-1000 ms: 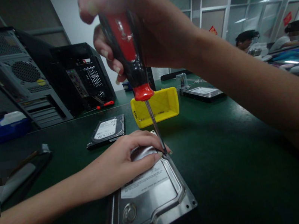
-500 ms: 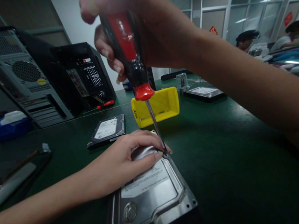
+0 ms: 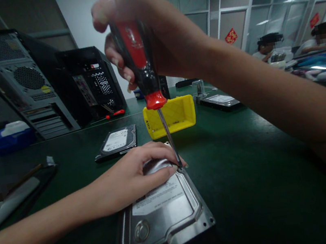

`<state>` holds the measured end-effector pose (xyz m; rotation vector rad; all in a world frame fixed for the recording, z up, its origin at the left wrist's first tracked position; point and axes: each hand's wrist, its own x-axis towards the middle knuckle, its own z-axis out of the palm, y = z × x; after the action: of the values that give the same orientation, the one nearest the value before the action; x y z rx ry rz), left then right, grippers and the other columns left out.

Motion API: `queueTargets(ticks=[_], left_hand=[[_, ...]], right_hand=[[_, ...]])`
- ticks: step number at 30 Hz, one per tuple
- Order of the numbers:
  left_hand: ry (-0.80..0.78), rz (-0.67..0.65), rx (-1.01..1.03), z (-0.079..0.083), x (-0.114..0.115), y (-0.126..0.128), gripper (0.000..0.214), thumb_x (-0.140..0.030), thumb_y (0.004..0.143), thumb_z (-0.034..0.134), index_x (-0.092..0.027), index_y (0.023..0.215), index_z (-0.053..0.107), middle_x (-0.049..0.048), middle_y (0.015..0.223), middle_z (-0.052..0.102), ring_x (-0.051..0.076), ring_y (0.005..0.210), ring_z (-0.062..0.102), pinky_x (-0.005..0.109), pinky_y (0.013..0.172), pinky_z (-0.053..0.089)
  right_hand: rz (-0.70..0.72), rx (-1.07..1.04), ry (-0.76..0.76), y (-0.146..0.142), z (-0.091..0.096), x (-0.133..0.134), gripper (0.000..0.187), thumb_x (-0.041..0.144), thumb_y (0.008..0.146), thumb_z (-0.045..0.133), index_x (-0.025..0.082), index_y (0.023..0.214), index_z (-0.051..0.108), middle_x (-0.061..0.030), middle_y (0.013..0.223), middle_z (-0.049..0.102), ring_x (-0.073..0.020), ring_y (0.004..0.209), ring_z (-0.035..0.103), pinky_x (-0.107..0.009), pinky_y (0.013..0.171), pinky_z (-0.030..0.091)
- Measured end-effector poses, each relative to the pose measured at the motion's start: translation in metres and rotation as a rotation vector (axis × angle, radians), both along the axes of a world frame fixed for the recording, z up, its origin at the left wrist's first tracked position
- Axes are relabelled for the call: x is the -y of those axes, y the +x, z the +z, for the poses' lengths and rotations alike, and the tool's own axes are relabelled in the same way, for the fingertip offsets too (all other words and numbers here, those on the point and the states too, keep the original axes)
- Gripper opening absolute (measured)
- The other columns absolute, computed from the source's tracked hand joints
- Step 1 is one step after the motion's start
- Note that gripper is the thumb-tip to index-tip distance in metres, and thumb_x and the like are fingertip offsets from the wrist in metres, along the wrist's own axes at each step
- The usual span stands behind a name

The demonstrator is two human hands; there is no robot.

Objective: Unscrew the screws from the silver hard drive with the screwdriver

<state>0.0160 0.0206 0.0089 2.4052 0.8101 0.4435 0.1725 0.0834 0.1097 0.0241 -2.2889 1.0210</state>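
Observation:
My right hand [image 3: 160, 27] is wrapped round the red-and-black handle of a screwdriver [image 3: 133, 44], which I hold nearly upright with a slight tilt. Its metal tip meets a screw position at the far right edge of a silver hard drive [image 3: 174, 215], though the screw itself is hidden. Across the far part of that drive lies my left hand [image 3: 140, 173], gripping it, with thumb and fingers curled close about the screwdriver tip. The drive lies label up on the green table, and my left hand covers part of the label.
Beyond the drive stands a yellow bin [image 3: 184, 112] on its side, a few small bits inside. A second hard drive [image 3: 116, 141] and a third [image 3: 221, 101] lie further back. Two computer cases [image 3: 45, 66] rise at left, near a red-handled tool [image 3: 115, 114]. Other people sit far right.
My right hand and forearm have turned slightly, and the screwdriver handle has rotated and shifted a little left. The left hand and the hard drive stay in place.

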Motion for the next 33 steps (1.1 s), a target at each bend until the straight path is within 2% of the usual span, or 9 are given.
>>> queueTargets(ticks=[6,15,22,33], left_hand=[[-0.003,-0.008,-0.016,0.0015,0.0002,-0.0003,0.015,-0.021,0.093,0.050,-0.022,0.101,0.064,-0.0038,0.109,0.064,0.014,0.104,0.057,0.024,0.092,0.043],[0.009,-0.004,-0.016,0.0009,-0.0012,-0.0004,0.015,-0.020,0.093,0.051,-0.021,0.101,0.064,-0.0033,0.109,0.064,0.014,0.105,0.057,0.024,0.093,0.043],[0.010,-0.006,-0.015,0.0006,-0.0014,-0.0005,0.015,-0.020,0.092,0.051,-0.021,0.100,0.064,-0.0040,0.108,0.064,0.013,0.105,0.057,0.022,0.092,0.043],[0.015,-0.005,-0.014,-0.0001,-0.0011,-0.0002,0.016,-0.020,0.092,0.051,-0.021,0.101,0.064,-0.0043,0.108,0.064,0.012,0.104,0.057,0.022,0.092,0.043]], right_hand=[[-0.017,-0.049,-0.044,-0.0005,-0.0033,-0.0043,0.024,0.033,0.093,0.017,0.013,0.096,0.031,0.0034,0.073,0.050,-0.0005,0.059,0.054,-0.021,0.065,0.055],[-0.014,-0.041,-0.026,0.0004,-0.0015,-0.0012,0.024,0.033,0.092,0.021,0.012,0.095,0.033,0.0029,0.073,0.051,-0.0010,0.059,0.055,-0.019,0.062,0.053],[0.005,0.007,0.014,0.0004,0.0019,-0.0023,0.026,0.035,0.092,0.017,0.012,0.094,0.031,0.0028,0.075,0.050,0.0002,0.060,0.055,-0.016,0.062,0.052],[0.013,0.010,0.013,-0.0004,0.0024,-0.0024,0.027,0.035,0.093,0.015,0.013,0.095,0.030,0.0023,0.075,0.050,-0.0014,0.059,0.057,-0.020,0.062,0.054]])
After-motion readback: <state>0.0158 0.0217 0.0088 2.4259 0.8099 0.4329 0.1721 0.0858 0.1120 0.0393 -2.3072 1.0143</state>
